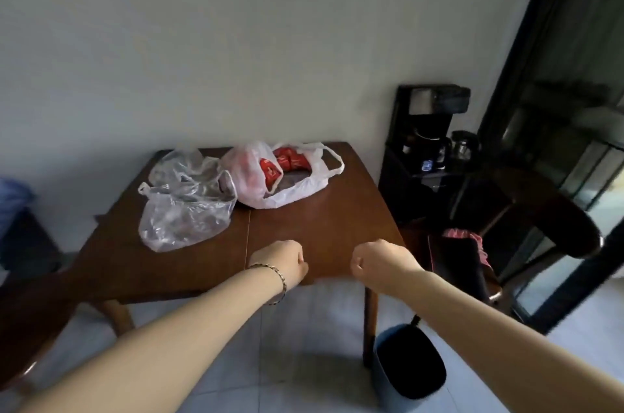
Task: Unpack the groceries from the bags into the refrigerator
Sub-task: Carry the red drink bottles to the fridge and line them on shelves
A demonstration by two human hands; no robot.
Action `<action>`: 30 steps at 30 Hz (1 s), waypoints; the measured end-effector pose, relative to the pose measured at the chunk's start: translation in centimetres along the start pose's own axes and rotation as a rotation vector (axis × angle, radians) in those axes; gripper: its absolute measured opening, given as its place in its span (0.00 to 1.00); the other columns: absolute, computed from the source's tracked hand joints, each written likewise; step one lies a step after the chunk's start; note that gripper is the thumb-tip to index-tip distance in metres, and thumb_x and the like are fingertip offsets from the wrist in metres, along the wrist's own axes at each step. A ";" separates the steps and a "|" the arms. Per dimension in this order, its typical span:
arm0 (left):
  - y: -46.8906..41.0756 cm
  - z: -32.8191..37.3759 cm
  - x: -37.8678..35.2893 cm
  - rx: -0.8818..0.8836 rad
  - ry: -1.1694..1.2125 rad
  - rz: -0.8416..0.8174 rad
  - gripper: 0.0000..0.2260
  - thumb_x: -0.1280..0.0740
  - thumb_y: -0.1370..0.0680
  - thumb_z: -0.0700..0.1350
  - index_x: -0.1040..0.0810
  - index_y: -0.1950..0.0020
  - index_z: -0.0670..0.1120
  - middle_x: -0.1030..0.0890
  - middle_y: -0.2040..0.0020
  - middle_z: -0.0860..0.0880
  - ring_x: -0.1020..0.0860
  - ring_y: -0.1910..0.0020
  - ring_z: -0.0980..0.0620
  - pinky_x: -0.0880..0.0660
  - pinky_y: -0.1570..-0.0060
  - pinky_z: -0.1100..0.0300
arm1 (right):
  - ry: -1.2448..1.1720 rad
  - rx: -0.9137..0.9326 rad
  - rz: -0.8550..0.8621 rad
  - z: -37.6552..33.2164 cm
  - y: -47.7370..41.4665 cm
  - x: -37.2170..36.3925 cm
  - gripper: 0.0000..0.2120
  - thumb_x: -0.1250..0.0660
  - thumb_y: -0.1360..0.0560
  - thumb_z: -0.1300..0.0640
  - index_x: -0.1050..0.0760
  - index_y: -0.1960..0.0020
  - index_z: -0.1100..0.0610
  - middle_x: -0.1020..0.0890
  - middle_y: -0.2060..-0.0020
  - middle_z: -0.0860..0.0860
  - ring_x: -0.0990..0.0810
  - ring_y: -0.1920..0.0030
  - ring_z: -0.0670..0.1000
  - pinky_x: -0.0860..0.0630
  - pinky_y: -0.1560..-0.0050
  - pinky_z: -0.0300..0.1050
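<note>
Left hand (282,262) and right hand (376,260) are curled fists, empty, above the near edge of the table (324,226); bare wood toward 12 o'clock, clear bag (184,210) at 11 (contents blurred).

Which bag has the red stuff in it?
The white bag, farther right on the table; the clear bag beside it has no red packets.

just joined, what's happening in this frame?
Nothing is being handled yet. A person holds both hands out as empty fists, left hand and right hand, by the near edge of the table. The bags sit untouched farther back on it: a clear bag and a white bag with red packs showing inside. No refrigerator is in view.
</note>
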State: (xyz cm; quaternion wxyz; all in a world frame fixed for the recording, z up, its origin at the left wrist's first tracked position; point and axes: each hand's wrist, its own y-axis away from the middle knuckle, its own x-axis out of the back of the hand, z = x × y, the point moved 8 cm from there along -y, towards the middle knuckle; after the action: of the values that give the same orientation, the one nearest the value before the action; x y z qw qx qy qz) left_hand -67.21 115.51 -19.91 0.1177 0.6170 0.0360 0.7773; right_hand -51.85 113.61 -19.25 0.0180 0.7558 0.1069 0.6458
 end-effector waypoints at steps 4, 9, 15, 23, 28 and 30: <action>-7.6 -1.8 1.3 0.075 0.031 0.028 0.10 0.43 0.22 0.47 0.23 0.48 0.52 0.20 0.46 0.51 0.22 0.48 0.48 0.29 0.54 0.59 | 0.004 0.086 -0.003 -0.1 -9.6 0.7 0.12 0.43 0.24 0.54 0.22 0.48 0.52 0.18 0.50 0.50 0.20 0.51 0.54 0.23 0.52 0.45; -15.8 -4.4 2.4 0.146 0.089 0.039 0.10 0.43 0.22 0.46 0.23 0.47 0.51 0.19 0.48 0.51 0.22 0.50 0.49 0.27 0.54 0.58 | 0.021 0.144 -0.097 -0.1 -19.6 0.7 0.13 0.45 0.23 0.54 0.23 0.45 0.52 0.19 0.49 0.49 0.20 0.51 0.53 0.24 0.53 0.45; -25.1 -7.9 3.3 0.111 0.233 0.185 0.10 0.40 0.22 0.44 0.23 0.43 0.49 0.21 0.45 0.52 0.22 0.47 0.50 0.26 0.49 0.58 | -0.003 0.143 -0.152 -0.7 -30.7 -0.8 0.12 0.45 0.22 0.54 0.24 0.45 0.52 0.19 0.50 0.49 0.19 0.52 0.52 0.22 0.52 0.44; -39.2 -8.8 -1.5 -0.473 -0.371 -0.056 0.14 0.38 0.24 0.37 0.23 0.40 0.45 0.23 0.41 0.48 0.30 0.36 0.47 0.41 0.32 0.51 | 0.209 0.233 -0.135 -1.1 -43.8 -5.1 0.33 0.36 0.24 0.59 0.48 0.24 0.51 0.46 0.25 0.53 0.44 0.26 0.55 0.39 0.30 0.48; -43.0 -11.5 -5.6 -0.811 -0.911 -0.391 0.17 0.42 0.23 0.49 0.27 0.36 0.46 0.24 0.38 0.47 0.35 0.31 0.46 0.63 0.30 0.38 | 0.484 0.356 -0.280 -0.5 -49.0 -9.3 0.34 0.37 0.22 0.58 0.52 0.23 0.51 0.58 0.23 0.53 0.60 0.23 0.56 0.55 0.26 0.56; -44.0 -13.4 -5.5 -0.858 -1.119 -0.437 0.22 0.48 0.22 0.57 0.26 0.36 0.49 0.22 0.40 0.46 0.37 0.30 0.42 0.69 0.32 0.36 | 0.525 0.401 -0.323 0.2 -50.3 -9.8 0.27 0.38 0.21 0.57 0.42 0.25 0.53 0.55 0.23 0.53 0.59 0.23 0.55 0.58 0.26 0.57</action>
State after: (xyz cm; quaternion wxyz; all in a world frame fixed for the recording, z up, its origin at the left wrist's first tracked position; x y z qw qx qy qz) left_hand -72.95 158.18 -37.13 0.5015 0.7997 -0.2143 0.2511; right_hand -60.03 160.89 -37.14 -0.0569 0.5265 0.3501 0.7727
